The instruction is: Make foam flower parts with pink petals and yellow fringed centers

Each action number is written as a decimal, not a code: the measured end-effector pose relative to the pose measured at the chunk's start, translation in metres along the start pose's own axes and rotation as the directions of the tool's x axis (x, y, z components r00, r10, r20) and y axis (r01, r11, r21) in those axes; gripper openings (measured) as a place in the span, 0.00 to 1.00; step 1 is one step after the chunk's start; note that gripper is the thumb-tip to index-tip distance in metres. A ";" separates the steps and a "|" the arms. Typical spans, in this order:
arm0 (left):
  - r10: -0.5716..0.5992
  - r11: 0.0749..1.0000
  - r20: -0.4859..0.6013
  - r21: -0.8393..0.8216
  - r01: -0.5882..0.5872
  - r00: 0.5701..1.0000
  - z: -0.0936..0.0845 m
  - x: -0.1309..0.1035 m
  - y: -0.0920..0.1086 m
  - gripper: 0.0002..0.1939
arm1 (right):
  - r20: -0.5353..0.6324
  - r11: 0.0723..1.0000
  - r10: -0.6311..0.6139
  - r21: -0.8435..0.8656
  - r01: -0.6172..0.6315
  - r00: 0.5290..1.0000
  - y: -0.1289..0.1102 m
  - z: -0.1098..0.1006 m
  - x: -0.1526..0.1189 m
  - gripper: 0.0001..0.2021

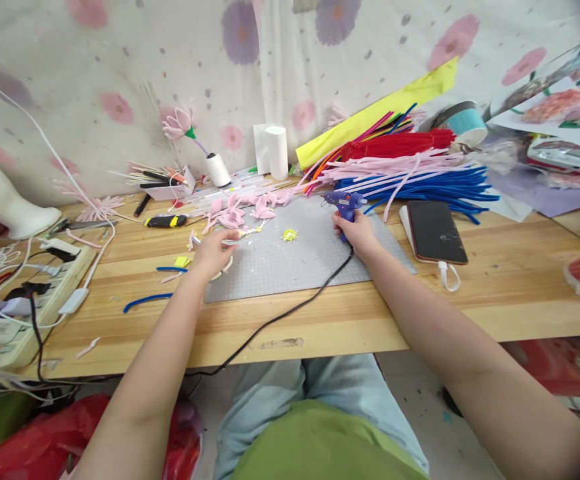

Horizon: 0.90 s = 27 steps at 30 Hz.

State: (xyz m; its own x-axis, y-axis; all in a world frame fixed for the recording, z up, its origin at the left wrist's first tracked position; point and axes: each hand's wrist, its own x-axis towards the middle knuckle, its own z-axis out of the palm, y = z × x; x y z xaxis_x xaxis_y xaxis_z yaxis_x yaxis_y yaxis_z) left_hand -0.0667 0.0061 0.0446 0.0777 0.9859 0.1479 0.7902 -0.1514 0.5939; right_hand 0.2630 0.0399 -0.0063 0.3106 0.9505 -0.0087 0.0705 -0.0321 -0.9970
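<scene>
My right hand point(354, 230) is wrapped round the grip of a blue-purple hot glue gun point(346, 200), held above the right part of a grey cutting mat point(290, 270). Its nozzle points left, and a black cord runs from the handle toward me. At the mat's left side, my left hand point(213, 253) has its fingers curled together around something thin and pale that I cannot make out. Thin white-and-yellow pieces point(253, 231) lie by those fingertips. Between the hands sits a small yellow pipe-cleaner piece point(290, 235). Pink pipe-cleaner petals point(230, 217) lie beyond my left hand.
Bundled blue pipe cleaners point(425, 190) and red ones point(400, 145) lie at the back right. A black phone point(437, 231) rests right of the mat. A power strip point(35, 307) with cables is at the left. A pink flower point(179, 123) stands in a white spool point(219, 171).
</scene>
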 end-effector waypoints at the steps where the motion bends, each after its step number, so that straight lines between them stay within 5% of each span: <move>1: -0.038 0.999 -0.041 -0.028 0.036 0.998 0.000 0.004 0.002 0.16 | 0.002 1.000 -0.001 -0.008 0.001 1.000 0.001 0.000 0.001 0.13; 5: -0.129 0.985 -0.211 0.087 0.150 0.969 0.006 0.015 0.018 0.14 | -0.024 0.979 -0.026 -0.202 0.020 0.999 0.000 -0.005 0.003 0.13; 8: -0.005 0.986 -0.236 0.158 0.043 0.972 0.014 0.019 0.028 0.16 | -0.046 0.895 -0.081 -0.443 0.052 0.996 -0.004 -0.010 0.003 0.14; 13: 0.194 0.938 -0.188 0.322 -0.126 0.963 0.026 0.030 0.028 0.26 | -0.026 0.751 -0.130 -0.655 0.081 0.991 -0.009 -0.015 0.003 0.19; 20: 0.349 0.823 0.066 0.456 -0.339 0.935 0.040 0.044 0.022 0.29 | 0.023 0.683 -0.160 -0.719 0.128 0.987 -0.009 -0.015 0.001 0.21; 27: 0.261 0.886 -0.020 0.402 -0.231 0.965 0.044 0.053 0.024 0.23 | 0.125 0.551 -0.310 -0.784 0.285 0.943 -0.019 -0.039 -0.004 0.28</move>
State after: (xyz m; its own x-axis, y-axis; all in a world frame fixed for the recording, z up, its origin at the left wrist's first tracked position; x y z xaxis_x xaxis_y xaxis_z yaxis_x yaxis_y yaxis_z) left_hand -0.0167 0.0582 0.0319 0.2684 0.9108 0.3137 0.9265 -0.3332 0.1747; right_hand 0.2977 0.0250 0.0155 0.1522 0.9446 0.2908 0.8706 0.0111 -0.4918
